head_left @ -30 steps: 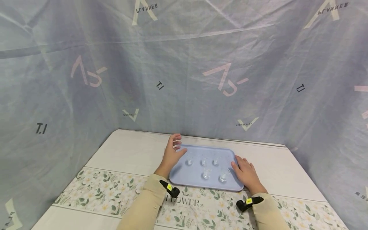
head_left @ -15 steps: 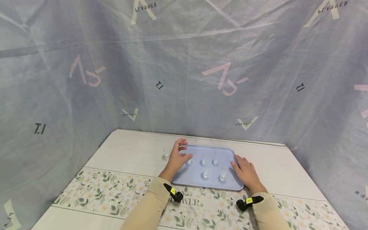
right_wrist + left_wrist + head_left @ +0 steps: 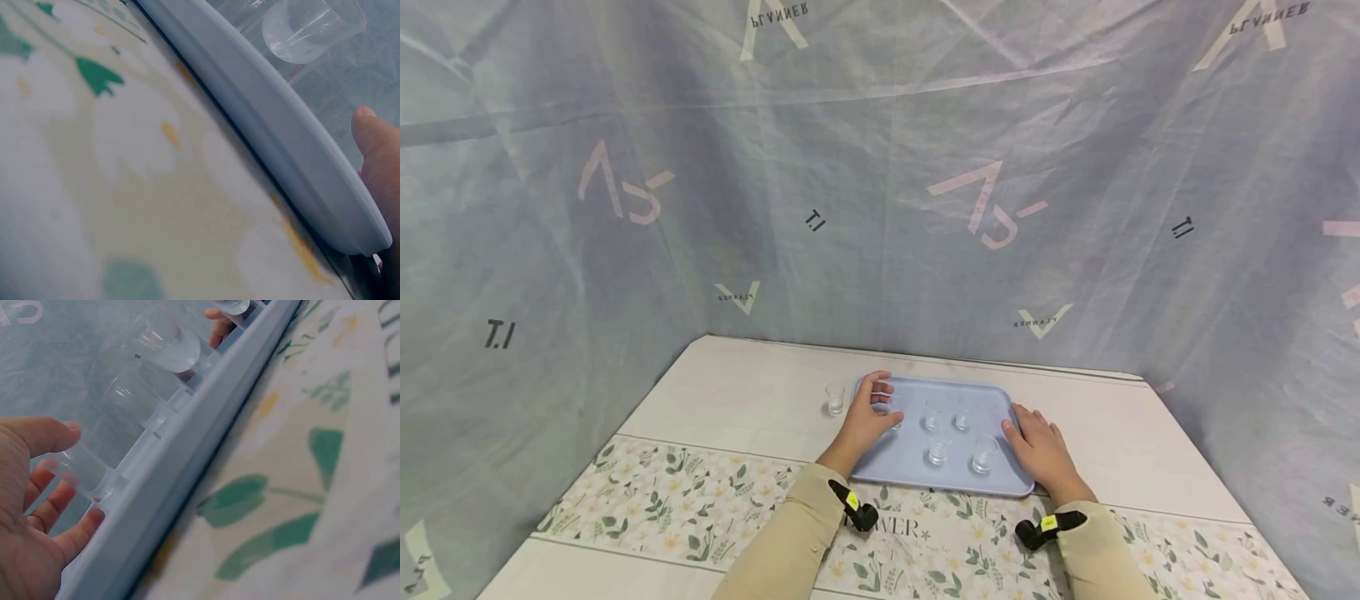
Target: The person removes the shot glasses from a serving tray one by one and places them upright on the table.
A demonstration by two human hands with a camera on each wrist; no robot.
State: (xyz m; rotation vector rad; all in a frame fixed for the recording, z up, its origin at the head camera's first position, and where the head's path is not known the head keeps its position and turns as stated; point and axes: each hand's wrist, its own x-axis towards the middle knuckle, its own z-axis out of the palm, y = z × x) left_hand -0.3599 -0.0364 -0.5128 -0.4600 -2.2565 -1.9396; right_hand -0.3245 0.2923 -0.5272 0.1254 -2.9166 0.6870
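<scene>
1. Left hand (image 3: 862, 423) has moved rightward over the last second, in across the left side of the tray (image 3: 902, 472); thumb and fingers now curve about the left glass (image 3: 92, 474), the gap part-narrowed; whether they press on it, I cannot tell; right hand (image 3: 1040, 446) holds the tray's right edge, thumb inside, much as a second ago.
2. Worktop (image 3: 752, 392) carries the tray, lying flat; that right-hand hold probably steadies it.
3. Left glass appears to rest on the tray; the work, I judge, has come to it; front pair (image 3: 985, 455) and back pair (image 3: 962, 416) stand apart from both hands.
4. Outer glass (image 3: 835, 401), on the worktop left of the tray, is now uncovered by the left hand.
</scene>
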